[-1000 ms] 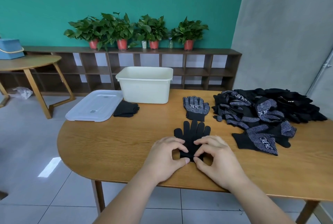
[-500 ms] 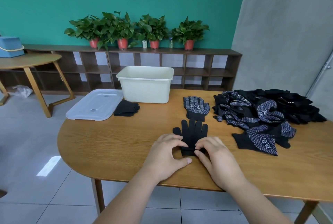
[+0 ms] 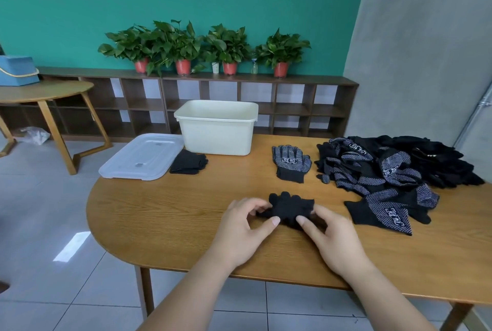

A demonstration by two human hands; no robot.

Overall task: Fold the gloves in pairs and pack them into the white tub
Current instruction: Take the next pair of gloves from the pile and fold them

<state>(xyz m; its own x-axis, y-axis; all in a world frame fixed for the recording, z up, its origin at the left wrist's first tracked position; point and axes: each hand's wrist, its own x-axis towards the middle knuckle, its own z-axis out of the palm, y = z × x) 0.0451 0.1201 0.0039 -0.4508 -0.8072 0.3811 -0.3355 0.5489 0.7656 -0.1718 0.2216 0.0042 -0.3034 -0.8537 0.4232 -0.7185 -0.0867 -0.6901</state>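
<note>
A black glove pair point(image 3: 288, 208) lies doubled over on the wooden table point(image 3: 165, 213), its cuff end brought up toward the fingertips. My left hand point(image 3: 243, 227) pinches its left side between thumb and fingers. My right hand point(image 3: 330, 235) pinches its right side the same way. The white tub point(image 3: 217, 128) stands open at the table's far edge. A dotted glove pair point(image 3: 291, 163) lies flat just beyond the folded one. A folded black pair point(image 3: 189, 162) sits left of the tub.
A large heap of loose black and dotted gloves point(image 3: 394, 168) covers the table's right side. The tub's clear lid point(image 3: 141, 156) lies at the far left corner. A low shelf with potted plants point(image 3: 202, 48) runs along the green wall.
The black glove lay flat with fingers pointing away. Both hands have since lifted its cuff end and rolled it forward over the fingers, so it is now a short bundle.
</note>
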